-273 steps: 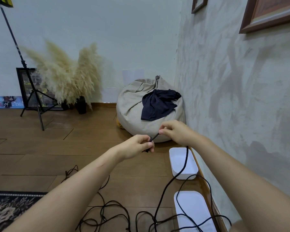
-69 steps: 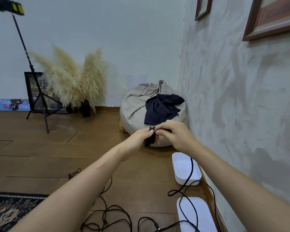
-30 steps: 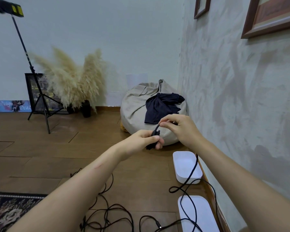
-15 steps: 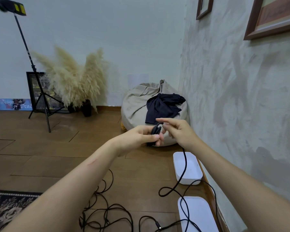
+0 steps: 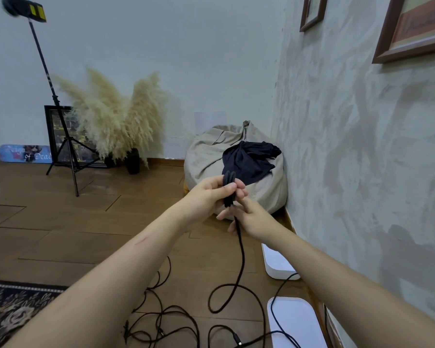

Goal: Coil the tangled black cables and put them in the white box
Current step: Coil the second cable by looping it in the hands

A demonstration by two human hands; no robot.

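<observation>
Nearest me, loose black cables (image 5: 166, 320) lie tangled on the floor (image 5: 60, 247), one crossing a flat white lid (image 5: 296, 320) at right. Beyond it, the white box (image 5: 276, 262) sits by the wall. One cable (image 5: 240, 249) rises to my right hand (image 5: 253, 218), fingers curled loosely around it. Just above, my left hand (image 5: 206, 194) pinches a small coil (image 5: 228, 182). A beanbag (image 5: 211, 156) sits farther off.
</observation>
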